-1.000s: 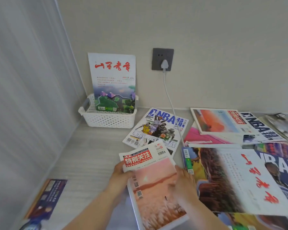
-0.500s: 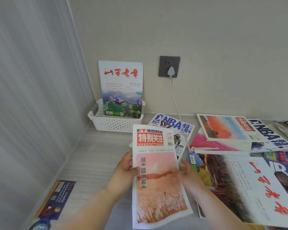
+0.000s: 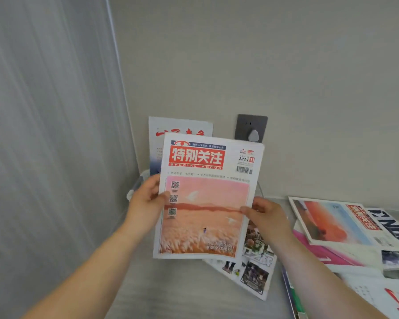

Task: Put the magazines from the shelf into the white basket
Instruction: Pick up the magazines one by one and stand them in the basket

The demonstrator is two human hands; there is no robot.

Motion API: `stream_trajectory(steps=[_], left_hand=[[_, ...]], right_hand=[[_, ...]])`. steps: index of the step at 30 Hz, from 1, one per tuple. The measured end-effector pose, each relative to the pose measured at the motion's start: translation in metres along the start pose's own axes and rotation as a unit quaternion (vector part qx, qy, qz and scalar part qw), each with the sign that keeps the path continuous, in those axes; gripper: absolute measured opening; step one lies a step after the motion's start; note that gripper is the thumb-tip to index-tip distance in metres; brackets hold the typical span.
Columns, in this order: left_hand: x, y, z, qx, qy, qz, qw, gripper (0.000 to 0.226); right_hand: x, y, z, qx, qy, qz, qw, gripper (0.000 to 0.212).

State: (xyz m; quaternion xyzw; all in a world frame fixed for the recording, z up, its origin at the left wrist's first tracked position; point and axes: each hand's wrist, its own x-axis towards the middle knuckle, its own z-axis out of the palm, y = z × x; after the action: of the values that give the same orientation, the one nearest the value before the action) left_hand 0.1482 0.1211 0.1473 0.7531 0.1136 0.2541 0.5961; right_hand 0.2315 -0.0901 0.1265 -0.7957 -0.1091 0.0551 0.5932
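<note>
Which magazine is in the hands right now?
The pink-cover magazine, gripped at its sides by left hand and right hand; none other is held.

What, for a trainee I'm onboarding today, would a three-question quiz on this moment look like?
1. True or false: only the left hand holds the pink-cover magazine.
2. What stands behind the held magazine? A) a white magazine with red lettering B) a lamp C) a bottle
3. Fill in: a white plug sits in the grey wall ____.
Key: 1 false, the right hand holds it too; 2 A; 3 socket.
</note>
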Motion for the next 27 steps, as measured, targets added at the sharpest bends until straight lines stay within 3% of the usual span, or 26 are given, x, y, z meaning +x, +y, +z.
stream_trajectory(steps=[3, 7, 10, 18, 22, 27], left_hand=[[0.048, 0.005, -0.010, -0.006, 0.047, 0.038, 0.998, 0.039], [0.112, -0.001, -0.020, -0.027, 0.122, 0.052, 0.991, 0.035], [0.146, -0.019, -0.027, -0.031, 0.157, 0.039, 0.986, 0.039], [0.189, -0.074, -0.042, 0.034, 0.124, -0.075, 0.989, 0.026], [0.197, -0.099, -0.041, 0.092, 0.065, -0.096, 0.989, 0.018], [0.210, -0.120, -0.026, 0.114, 0.083, -0.104, 0.984, 0.018]], right_hand=[[0.037, -0.031, 0.013, -0.002, 0.023, -0.053, 0.998, 0.028], [0.088, -0.049, 0.042, 0.005, 0.075, -0.121, 0.990, 0.007], [0.119, -0.044, 0.071, 0.003, 0.090, -0.136, 0.987, 0.012], [0.173, -0.007, 0.116, -0.012, 0.008, -0.033, 0.999, 0.007], [0.179, 0.016, 0.127, -0.102, 0.013, 0.004, 0.995, 0.014], [0.186, 0.031, 0.135, -0.113, 0.048, 0.007, 0.992, 0.021]])
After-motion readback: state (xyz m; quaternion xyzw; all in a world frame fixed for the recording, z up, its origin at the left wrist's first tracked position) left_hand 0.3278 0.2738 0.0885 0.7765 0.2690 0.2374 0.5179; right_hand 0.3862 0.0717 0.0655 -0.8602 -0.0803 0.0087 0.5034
